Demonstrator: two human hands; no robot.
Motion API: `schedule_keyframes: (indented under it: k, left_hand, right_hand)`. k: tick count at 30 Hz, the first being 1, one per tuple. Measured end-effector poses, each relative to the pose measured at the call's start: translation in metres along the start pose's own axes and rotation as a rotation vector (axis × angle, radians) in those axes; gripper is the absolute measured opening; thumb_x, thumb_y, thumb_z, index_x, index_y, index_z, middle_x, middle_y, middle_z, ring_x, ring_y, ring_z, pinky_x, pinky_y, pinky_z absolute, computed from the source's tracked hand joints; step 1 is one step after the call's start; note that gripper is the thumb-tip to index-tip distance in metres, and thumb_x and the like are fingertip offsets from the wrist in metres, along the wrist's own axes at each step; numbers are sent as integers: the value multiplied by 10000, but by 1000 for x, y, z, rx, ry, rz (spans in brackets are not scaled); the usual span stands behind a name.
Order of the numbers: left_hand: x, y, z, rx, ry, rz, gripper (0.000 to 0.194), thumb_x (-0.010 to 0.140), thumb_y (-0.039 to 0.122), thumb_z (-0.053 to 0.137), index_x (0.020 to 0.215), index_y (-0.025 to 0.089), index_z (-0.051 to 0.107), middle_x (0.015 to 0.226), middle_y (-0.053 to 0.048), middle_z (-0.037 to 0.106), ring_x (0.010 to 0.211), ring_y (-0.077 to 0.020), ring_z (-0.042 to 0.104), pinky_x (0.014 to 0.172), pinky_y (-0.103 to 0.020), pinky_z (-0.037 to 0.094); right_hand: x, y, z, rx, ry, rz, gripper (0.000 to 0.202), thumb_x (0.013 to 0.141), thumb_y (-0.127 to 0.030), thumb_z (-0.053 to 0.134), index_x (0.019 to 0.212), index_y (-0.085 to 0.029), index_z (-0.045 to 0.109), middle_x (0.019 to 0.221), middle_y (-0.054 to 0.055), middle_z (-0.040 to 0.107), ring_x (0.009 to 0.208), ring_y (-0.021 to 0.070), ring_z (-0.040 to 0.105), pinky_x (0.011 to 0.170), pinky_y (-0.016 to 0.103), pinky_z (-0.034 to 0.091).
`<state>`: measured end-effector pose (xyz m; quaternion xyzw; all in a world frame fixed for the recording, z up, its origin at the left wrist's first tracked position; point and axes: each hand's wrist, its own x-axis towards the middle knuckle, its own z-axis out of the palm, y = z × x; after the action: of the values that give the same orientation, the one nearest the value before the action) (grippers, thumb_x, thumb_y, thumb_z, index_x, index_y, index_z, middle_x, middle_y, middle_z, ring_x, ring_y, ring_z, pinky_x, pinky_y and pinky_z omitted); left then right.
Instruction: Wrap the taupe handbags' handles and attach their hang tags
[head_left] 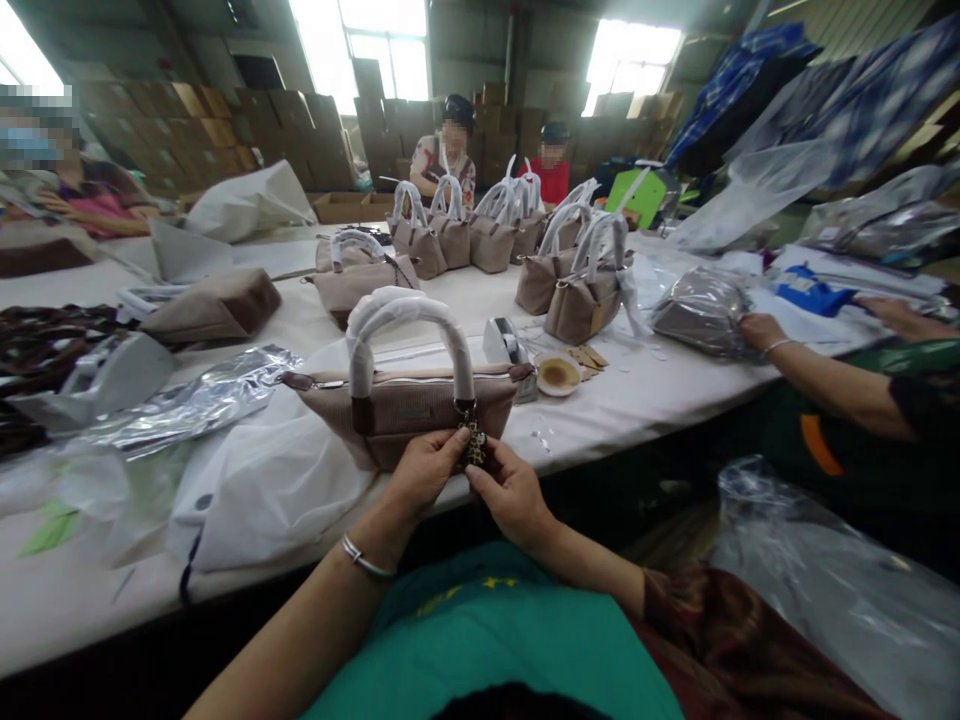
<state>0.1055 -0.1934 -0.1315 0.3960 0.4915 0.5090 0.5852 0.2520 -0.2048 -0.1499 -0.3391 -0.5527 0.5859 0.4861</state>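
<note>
A taupe handbag (pixel 405 411) stands upright at the table's near edge, its two handles (pixel 409 302) wrapped in white material. A metal charm (pixel 475 440) hangs from the base of the right handle, in front of the bag. My left hand (pixel 427 465) pinches the charm from the left, thumb on its upper part. From the right, my right hand (pixel 514 492) holds its lower part between thumb and fingers. The fingertips of both hands almost meet around it.
Several wrapped-handle bags (pixel 491 240) stand farther back. A tape dispenser (pixel 506 345) and a small dish (pixel 558 374) lie right of the bag. At right, a co-worker's hand (pixel 761 332) touches a plastic-covered bag (pixel 701 310). White sheeting (pixel 262 490) lies at left.
</note>
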Motion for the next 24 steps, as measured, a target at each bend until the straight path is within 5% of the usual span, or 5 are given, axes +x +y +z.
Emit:
schedule_keyframes:
  k: [2,6,14,20,24]
  left_hand:
    - [0,0,0,6,-45,-12,480,764,555,732,891,92,748,744,-77,693,624,-144,598,570,-231,474]
    - [-4,7,4,-65,-100,-91,540,773,555,720,1022,76,730,606,-33,615,484,-127,535,459,-235,439]
    - [-1,22,11,-151,-60,-152,463,705,442,797,944,49,742,744,-103,688,509,-98,525,432,-192,423]
    - [3,24,11,-217,-89,-149,401,667,384,819,906,69,751,818,-129,717,663,-186,639,529,-241,515]
    - [7,23,8,-211,-94,-127,383,671,388,828,869,69,754,865,-144,734,752,-197,666,678,-255,542]
  right_hand:
    - [3,-1,4,292,-12,191,337,792,-306,724,1099,-193,640,790,-5,648,547,102,552,496,228,453]
    - [7,-3,4,667,-38,435,280,703,-250,792,923,-177,635,741,-21,624,523,84,525,467,203,410]
    - [6,3,11,873,-69,487,324,693,-212,793,959,-189,610,760,-26,623,534,72,514,496,196,411]
    - [3,0,16,270,1,110,379,845,-274,644,1219,-215,621,727,-19,631,520,117,558,507,245,468]
    - [-1,1,5,-278,-65,-265,617,845,-208,598,1444,-188,448,1259,117,636,1129,263,621,992,419,493]
